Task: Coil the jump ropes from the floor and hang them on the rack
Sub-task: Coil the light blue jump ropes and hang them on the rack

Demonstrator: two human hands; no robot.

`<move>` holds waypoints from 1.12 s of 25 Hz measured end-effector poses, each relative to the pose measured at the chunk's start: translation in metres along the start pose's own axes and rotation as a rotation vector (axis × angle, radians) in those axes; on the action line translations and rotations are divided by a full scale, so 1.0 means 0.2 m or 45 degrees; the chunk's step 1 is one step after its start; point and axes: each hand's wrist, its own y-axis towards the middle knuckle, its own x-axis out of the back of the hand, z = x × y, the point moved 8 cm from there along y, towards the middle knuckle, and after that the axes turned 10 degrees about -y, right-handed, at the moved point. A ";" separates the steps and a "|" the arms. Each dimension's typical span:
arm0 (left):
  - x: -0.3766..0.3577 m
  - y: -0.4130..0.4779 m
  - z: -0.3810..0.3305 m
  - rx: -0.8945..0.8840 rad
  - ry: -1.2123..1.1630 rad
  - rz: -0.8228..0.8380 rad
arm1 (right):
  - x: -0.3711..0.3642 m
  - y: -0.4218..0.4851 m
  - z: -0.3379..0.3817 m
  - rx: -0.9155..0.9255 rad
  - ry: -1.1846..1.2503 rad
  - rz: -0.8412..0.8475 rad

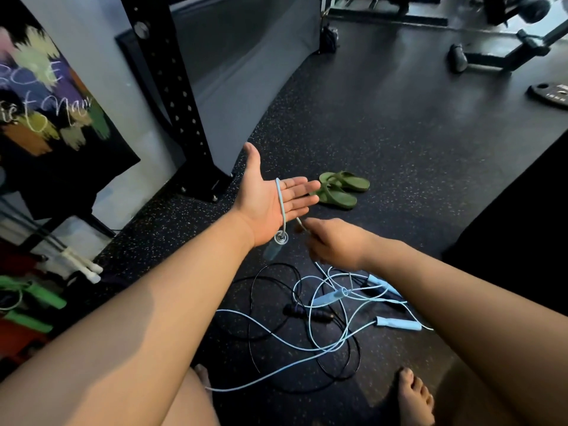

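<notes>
My left hand (270, 198) is held out palm up with straight fingers. A light blue jump rope (281, 204) is looped over its palm, and that rope's handle (275, 249) hangs just below the wrist. My right hand (333, 241), slightly blurred, pinches the same rope beside the left hand. On the floor below lie tangled light blue ropes (325, 345) with blue handles (398, 323) and a black jump rope (295, 312) with dark handles.
A black rack upright (172, 84) stands bolted to the floor at the left. Green sandals (341, 189) lie beyond my hands. Green-handled ropes (33, 299) and white handles (86, 265) sit at the far left. My bare feet (415, 398) are at the bottom. Gym equipment (491, 53) stands at the back right.
</notes>
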 end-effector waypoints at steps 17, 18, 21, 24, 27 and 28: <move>0.12 0.05 0.01 -0.165 0.452 -0.239 | 0.24 -0.05 0.16 0.251 -0.072 -0.168; 0.09 0.04 0.05 -0.072 0.515 -0.147 | 0.27 -0.05 0.15 0.259 -0.021 -0.215; -0.02 -0.01 0.16 0.183 0.593 0.205 | 0.37 -0.04 0.06 0.193 0.120 -0.339; -0.11 -0.07 0.19 0.266 0.638 0.367 | 0.44 -0.05 -0.04 0.092 0.404 -0.454; -0.17 -0.12 0.17 0.284 0.520 0.445 | 0.43 -0.05 -0.11 0.072 0.623 -0.475; -0.18 -0.13 0.16 0.276 0.468 0.462 | 0.40 -0.04 -0.13 0.065 0.650 -0.469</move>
